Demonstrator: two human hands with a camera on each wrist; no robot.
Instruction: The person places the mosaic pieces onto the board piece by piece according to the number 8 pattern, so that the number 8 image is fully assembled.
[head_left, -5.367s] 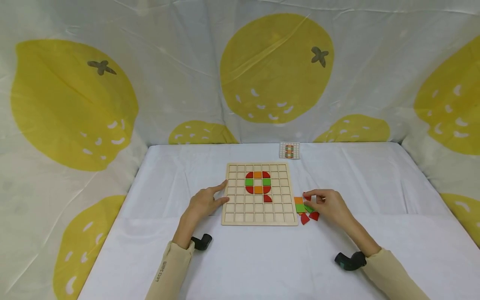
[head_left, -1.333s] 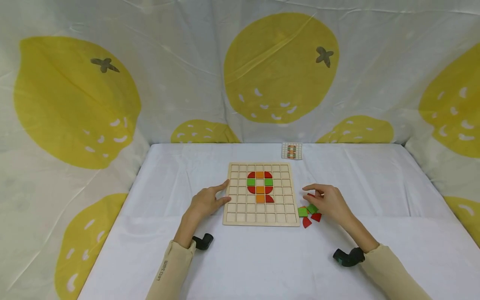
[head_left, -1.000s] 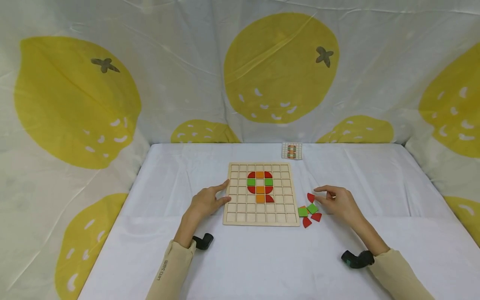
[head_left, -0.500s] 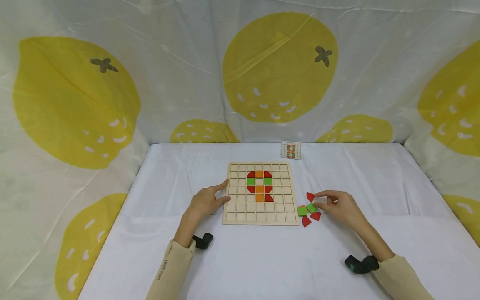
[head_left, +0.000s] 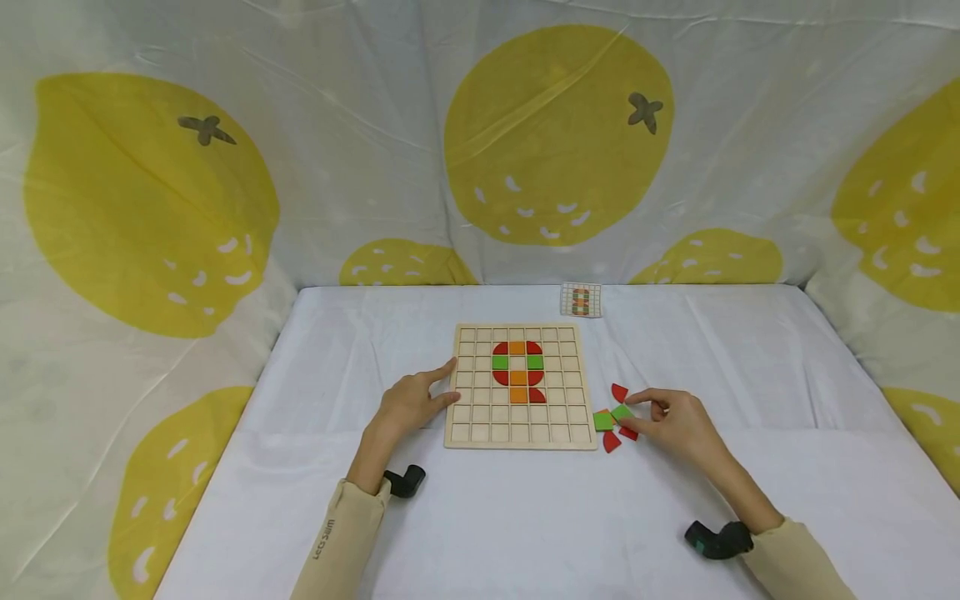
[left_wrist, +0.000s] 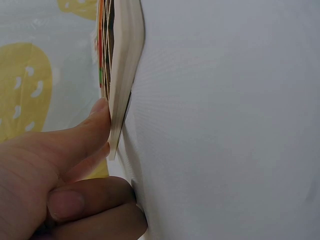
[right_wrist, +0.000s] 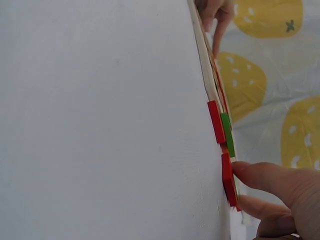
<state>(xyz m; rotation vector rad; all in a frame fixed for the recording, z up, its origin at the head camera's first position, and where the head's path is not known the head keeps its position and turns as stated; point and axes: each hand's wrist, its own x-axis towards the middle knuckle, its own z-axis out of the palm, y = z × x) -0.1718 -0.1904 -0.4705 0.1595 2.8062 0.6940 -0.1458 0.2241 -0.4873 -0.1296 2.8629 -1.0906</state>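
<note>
In the head view my left hand (head_left: 408, 404) rests thumb and index fingertips against the left edge of the wooden grid board (head_left: 465, 423); the left wrist view shows the thumb (left_wrist: 85, 130) right at that edge. Red quarter-round, orange and green square tiles sit in the board's cells. Right of the board, my right hand (head_left: 678, 425) has thumb and index at opposite sides of a green square tile (head_left: 620, 412), the thumb overlapping its lower corner. Around it lie another green square tile (head_left: 603, 422), partly covering an orange one, and red quarter-round tiles (head_left: 612, 442).
A small pattern card (head_left: 581, 300) lies behind the board, toward the back of the table. White cloth (head_left: 525, 525) covers the table, and a lemon-print curtain (head_left: 360, 167) stands behind it. Black wrist cameras (head_left: 718, 540) sit at both cuffs.
An orange square tile now sits left of the lowest red tile on the board. My right hand has left a red tile and come down to the green square tile. My left hand stays.
</note>
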